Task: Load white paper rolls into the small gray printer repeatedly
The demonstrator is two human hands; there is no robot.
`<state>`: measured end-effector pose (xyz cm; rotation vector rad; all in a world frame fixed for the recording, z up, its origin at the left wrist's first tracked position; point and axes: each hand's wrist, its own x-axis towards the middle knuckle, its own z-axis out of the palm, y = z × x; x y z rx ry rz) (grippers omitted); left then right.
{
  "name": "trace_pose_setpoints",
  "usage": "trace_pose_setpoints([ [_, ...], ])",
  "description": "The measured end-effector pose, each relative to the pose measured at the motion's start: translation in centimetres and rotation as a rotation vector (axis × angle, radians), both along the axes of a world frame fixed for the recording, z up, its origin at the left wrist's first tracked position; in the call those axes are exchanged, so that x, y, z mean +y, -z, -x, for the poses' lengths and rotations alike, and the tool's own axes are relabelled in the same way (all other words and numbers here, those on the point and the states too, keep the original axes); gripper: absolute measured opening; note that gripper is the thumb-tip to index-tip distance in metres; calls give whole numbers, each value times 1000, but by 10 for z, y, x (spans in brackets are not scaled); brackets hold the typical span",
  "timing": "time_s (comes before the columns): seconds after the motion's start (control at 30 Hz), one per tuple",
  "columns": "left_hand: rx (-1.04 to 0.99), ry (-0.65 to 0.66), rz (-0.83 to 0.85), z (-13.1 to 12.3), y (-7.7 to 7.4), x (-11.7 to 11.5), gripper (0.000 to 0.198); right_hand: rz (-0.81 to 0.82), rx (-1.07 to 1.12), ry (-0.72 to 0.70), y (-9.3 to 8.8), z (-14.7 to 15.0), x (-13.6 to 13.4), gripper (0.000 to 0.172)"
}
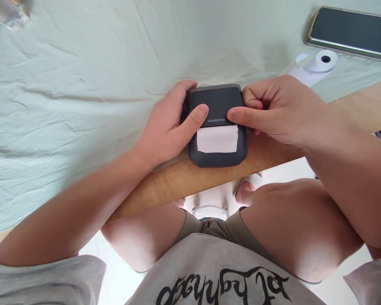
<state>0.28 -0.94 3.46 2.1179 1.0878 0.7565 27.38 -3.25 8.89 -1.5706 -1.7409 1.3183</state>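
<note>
Over the wooden table edge, the NIIMBOT printer is grasped from opposite sides by the left hand and right hand, presumably for steadiness, with its paper strip left uncovered.

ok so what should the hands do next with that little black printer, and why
Probably steady the printer with the left hand while the right hand gently tries lifting the upper panel by its right edge. The left thumb lies on top, and the right thumb rests near the panel's lower right corner, with fingers curled at the side.
</note>
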Motion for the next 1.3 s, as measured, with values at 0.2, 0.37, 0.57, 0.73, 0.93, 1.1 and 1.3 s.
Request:
trace_pose_setpoints([
  [0.2, -12, 19, 37, 1, -4, -2, 62, 65, -26, 49, -6, 4, 4, 67],
  [0.37, 3, 25, 65, 1, -6, -2, 66, 77, -46, 46, -6, 7, 6, 68],
  [0.57, 28, 54, 101, 5, 2, 6, 67, 123, -140, 132, -4, 11, 5, 56],
  [0.73, -94, 193, 152, 10, 0, 7, 83, 102, -217, 153, 3, 6, 3, 44],
  [0.93, -130, 203, 157, 5, -9, 1, 97, -101, -123, -50, 21, -14, 3, 37],
  [1.1, -161, 187, 176, 5, -7, 2, 91, -150, -107, -89, 26, -19, 5, 37],
  [1.3, -157, 243, 174, 9, -10, 4, 86, -77, -223, 2, 13, -3, 4, 32],
])
